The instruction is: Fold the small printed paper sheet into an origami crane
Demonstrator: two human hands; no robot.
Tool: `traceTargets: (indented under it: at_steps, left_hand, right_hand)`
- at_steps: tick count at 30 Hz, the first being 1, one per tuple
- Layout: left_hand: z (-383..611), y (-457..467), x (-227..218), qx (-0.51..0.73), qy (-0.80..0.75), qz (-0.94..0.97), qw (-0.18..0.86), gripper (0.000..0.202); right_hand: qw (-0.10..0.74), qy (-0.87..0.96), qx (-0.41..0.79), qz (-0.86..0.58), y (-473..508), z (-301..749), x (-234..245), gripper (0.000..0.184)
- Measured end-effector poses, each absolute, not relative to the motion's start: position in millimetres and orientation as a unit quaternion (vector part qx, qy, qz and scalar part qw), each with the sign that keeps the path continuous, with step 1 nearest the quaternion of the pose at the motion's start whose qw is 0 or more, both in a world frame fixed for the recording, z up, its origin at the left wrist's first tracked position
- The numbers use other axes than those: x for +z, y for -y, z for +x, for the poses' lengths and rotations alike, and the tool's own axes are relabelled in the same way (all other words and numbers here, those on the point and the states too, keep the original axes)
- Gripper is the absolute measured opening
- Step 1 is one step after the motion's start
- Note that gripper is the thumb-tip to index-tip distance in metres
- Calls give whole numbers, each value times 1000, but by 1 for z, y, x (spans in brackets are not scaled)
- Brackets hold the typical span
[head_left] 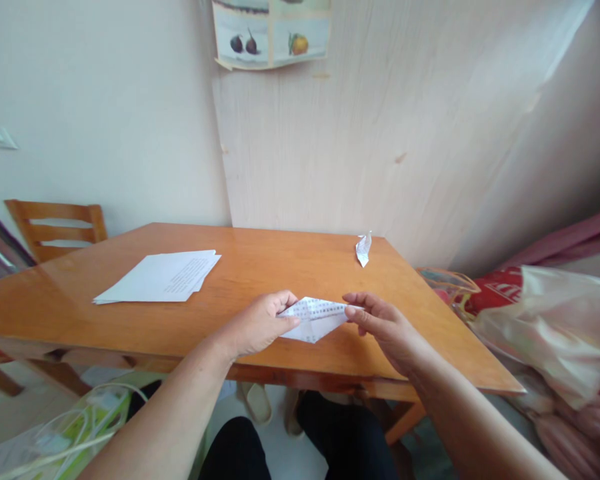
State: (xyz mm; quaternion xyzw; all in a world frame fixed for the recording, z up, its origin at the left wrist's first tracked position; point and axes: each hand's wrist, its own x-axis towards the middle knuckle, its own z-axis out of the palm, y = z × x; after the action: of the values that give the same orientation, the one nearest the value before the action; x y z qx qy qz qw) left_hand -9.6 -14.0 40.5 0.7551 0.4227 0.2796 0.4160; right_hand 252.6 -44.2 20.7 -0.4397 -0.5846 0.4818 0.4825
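Observation:
A folded sheet of printed paper, white with rows of dark characters, is held level just above the table's near edge. Its shape is a flattened diamond with a crease running across the middle. My left hand pinches its left corner between thumb and fingers. At the opposite corner, my right hand grips the pointed tip between thumb and forefinger. Farther back on the right stands a small folded paper piece, white with faint print.
A stack of printed sheets lies on the left of the wooden table. Behind it is a wooden chair. Plastic bags crowd the floor side at right. Below left are a green bag and pale cords.

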Motion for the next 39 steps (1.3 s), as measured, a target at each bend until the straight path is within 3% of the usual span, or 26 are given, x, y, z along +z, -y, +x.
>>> traceTargets:
  at_steps: [3,6,9,12,18,22,26,30,34,39]
  left_hand:
    - [-5,15,41,305,-455,788,281,7]
    - [-2,18,36,334,-462,814,111,10]
    - [-2,25,27,313,-460,831,-4,19]
    - [1,37,19,264,-452,851,-45,21]
    - [15,62,14,218,-444,869,-23,8]
    - [14,66,10,276,-428,858,65,25]
    - [0,57,4,365,-484,785,129,18]
    - [-10,51,2,342,-479,787,183,12]
    - [-9,52,4,302,-477,811,154,12]
    - [-6,54,9,261,-459,843,103,19]
  right_hand:
    - [495,618,443,-420,46,250,19,24]
    - [478,666,321,-475,46,251,14,12]
    - [476,683,159,-531,46,253,6,27]
    - [477,698,78,-529,48,250,1,31]
    - [402,760,122,-496,63,225,3,23]
    - [325,776,132,-525,67,216,7,17]
    - [267,796,96,-535,71,213,13,10]
    - [236,801,38,-549,73,206,14,22]
    - [223,790,-8,-571,68,201,10,13]
    - [242,759,27,-604,60,204,4,10]
